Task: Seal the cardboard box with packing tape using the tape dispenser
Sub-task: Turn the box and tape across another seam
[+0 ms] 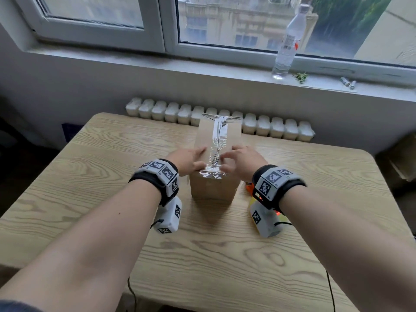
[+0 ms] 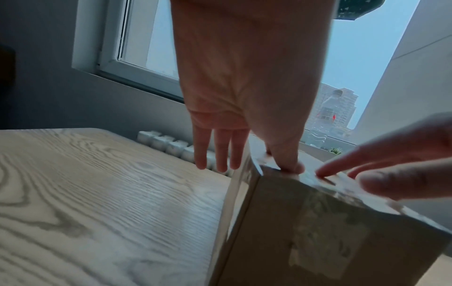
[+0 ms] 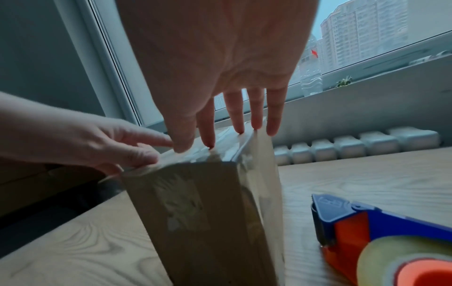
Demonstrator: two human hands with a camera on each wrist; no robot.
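Observation:
A tall cardboard box stands on the wooden table. A wrinkled strip of clear tape runs along its top and folds over the near edge. My left hand lies on the top's left side, fingers straight, and its thumb presses the tape at the near edge. My right hand rests its straight fingertips on the taped top from the right. The blue and orange tape dispenser lies on the table right of the box, held by neither hand. In the head view it is mostly hidden under my right wrist.
Behind the table a white radiator runs under the windowsill. A clear plastic bottle and small batteries are on the sill. Another cardboard box sits off the table's right side.

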